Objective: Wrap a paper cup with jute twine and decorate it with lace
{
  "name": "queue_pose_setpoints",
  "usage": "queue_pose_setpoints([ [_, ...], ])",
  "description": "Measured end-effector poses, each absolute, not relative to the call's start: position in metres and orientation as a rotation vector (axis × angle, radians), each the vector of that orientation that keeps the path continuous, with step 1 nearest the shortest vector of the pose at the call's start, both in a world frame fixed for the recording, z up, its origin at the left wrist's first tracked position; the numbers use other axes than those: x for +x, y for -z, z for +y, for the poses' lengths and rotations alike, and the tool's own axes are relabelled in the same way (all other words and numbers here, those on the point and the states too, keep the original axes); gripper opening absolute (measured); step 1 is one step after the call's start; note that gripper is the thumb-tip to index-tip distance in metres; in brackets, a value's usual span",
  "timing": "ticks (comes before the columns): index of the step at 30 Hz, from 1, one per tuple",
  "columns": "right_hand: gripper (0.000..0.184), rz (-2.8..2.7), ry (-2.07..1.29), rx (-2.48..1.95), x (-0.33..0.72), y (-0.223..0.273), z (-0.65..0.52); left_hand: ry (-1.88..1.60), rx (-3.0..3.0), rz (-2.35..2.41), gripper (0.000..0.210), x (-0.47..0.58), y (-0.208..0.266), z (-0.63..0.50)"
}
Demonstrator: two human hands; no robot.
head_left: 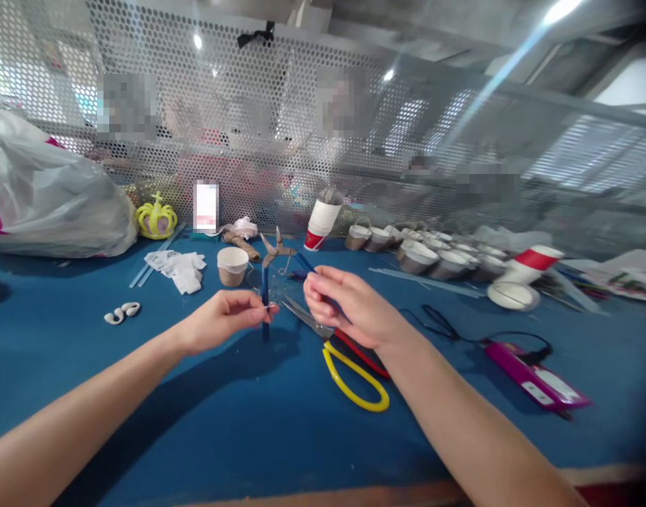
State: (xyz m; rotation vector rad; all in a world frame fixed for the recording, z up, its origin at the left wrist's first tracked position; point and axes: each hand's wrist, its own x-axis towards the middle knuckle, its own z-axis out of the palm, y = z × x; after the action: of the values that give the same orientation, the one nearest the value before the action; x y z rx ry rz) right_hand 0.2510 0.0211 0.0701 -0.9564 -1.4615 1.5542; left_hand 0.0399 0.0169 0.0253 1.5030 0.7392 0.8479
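My left hand [226, 318] is closed in a pinch, a short, thin whitish piece [270, 306] showing at its fingertips. Opposite it, my right hand [349, 299] has its fingers curled and pressed together; whatever is in them is hidden or too thin to see. Blue-handled pliers [265, 280] lie with spread jaws pointing away; one handle passes behind my left fingertips, the other runs toward my right fingers. Scissors [356, 401] with one yellow and one red handle lie under my right hand. A brown paper cup [233, 269] with a white rim stands beyond my left hand.
Stacked cups [324, 220] stand behind, and several small brown cups [419, 256] crowd the back right. A purple packet [534, 379] with a black cord lies right. Crumpled tissue [181, 267], a yellow crown-shaped piece [157, 217] and a plastic bag [53, 190] are left. Perforated metal [281, 98] borders the back.
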Motion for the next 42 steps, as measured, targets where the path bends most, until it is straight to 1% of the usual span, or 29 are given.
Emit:
queue_pose_setpoints([
  [3, 0.022, -1.328, -1.635, -0.884, 0.252, -0.055, 0.009, -0.742, 1.457, 0.669, 0.033, 0.046, -0.020, 0.007],
  [6, 0.022, -1.239, -1.857, -0.771, 0.253, -0.047, 0.011, -0.734, 1.406, 0.664, 0.036, 0.048, -0.020, 0.000],
  [9, 0.037, -1.214, -2.042, -0.706, 0.252, -0.042, 0.014, -0.702, 1.350, 0.652, 0.036, 0.048, -0.022, -0.004],
  [11, 0.044, -1.241, -2.087, -0.695, 0.250, -0.039, 0.014, -0.668, 1.337, 0.638, 0.036, 0.049, -0.022, -0.007],
  [15, 0.033, -1.368, -2.039, -0.634, 0.245, -0.033, 0.011, -0.634, 1.283, 0.608, 0.032, 0.053, -0.023, -0.012],
  [17, 0.038, -1.448, -1.942, -0.631, 0.244, -0.034, 0.009, -0.654, 1.243, 0.593, 0.030, 0.054, -0.024, -0.013],
  [19, 0.042, -1.541, -1.748, -0.690, 0.245, -0.037, 0.007, -0.710, 1.249, 0.610, 0.028, 0.054, -0.026, -0.011],
  [23, 0.042, -1.908, -1.121, -0.891, 0.255, -0.045, 0.002, -0.868, 1.231, 0.715, 0.022, 0.047, -0.030, -0.002],
  [25, 0.046, -2.124, -0.771, -0.962, 0.259, -0.043, 0.000, -0.878, 1.120, 0.708, 0.022, 0.043, -0.031, 0.001],
  [27, 0.050, -2.266, -0.550, -0.959, 0.260, -0.036, -0.002, -0.838, 1.027, 0.655, 0.023, 0.041, -0.032, 0.003],
  [32, 0.054, -2.344, -0.378, -0.964, 0.258, -0.020, -0.004, -0.810, 0.978, 0.580, 0.024, 0.042, -0.030, 0.002],
  [39, 0.062, -2.386, -0.254, -0.995, 0.261, -0.017, -0.005, -0.781, 1.024, 0.558, 0.024, 0.043, -0.026, 0.000],
  [42, 0.063, -2.405, -0.250, -0.996, 0.261, -0.016, -0.006, -0.779, 1.016, 0.560, 0.025, 0.043, -0.026, 0.000],
])
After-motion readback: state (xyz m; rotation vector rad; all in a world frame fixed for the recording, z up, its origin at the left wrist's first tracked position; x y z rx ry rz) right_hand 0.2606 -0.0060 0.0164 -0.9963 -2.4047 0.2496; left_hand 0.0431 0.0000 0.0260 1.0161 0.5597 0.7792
